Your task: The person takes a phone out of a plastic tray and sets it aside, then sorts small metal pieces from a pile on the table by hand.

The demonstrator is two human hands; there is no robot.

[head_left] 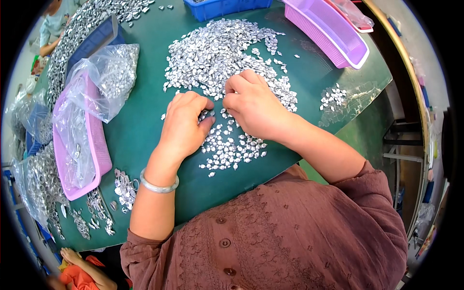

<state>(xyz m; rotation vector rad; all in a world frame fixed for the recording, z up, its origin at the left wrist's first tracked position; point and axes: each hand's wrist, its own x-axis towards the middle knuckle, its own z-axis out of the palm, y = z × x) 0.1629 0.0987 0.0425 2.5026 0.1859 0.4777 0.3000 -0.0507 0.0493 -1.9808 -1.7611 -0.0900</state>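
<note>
Together, left hand [185, 123] and right hand [251, 104] rest curled, fingertips pinching small shiny silver metal pieces [217, 53] heaped on the green table [140, 121]

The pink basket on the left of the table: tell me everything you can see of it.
The pink basket is a shallow rectangular tray that looks like plastic, with fine mesh walls. It lies flat near the left edge of the green table, its long side running away from the person. A clear plastic bag holding small silvery metal pieces fills it and spills over its far end. More bagged pieces lie beside it. Neither hand touches it.
</note>
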